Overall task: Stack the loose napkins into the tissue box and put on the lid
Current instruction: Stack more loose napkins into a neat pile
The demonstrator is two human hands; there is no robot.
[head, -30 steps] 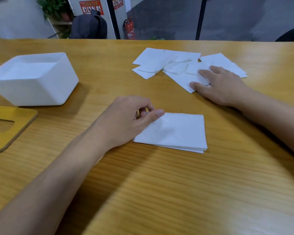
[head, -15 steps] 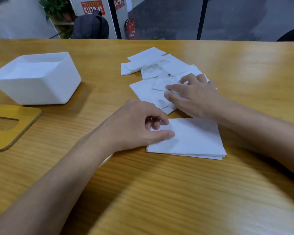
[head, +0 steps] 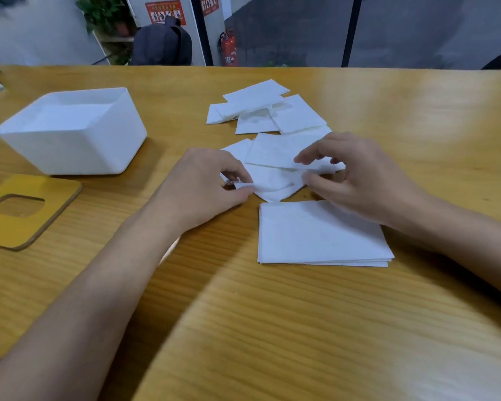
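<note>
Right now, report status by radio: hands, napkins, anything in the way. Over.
Left hand and right hand each have a pinch grip on loose napkins. Small stack squared nearby; tissue box open, lid off beside it. Nothing blocking the box.

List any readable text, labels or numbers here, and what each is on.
Red poster on back panel: print too blurred to read.
Second red poster, right of it: blurred too.
Fire extinguisher label: too small to read.
No text seen on napkins, tissue box, lid.

Tissue box [head: 70,134] left of napkins [head: 272,111], lid [head: 26,212] before it
</note>
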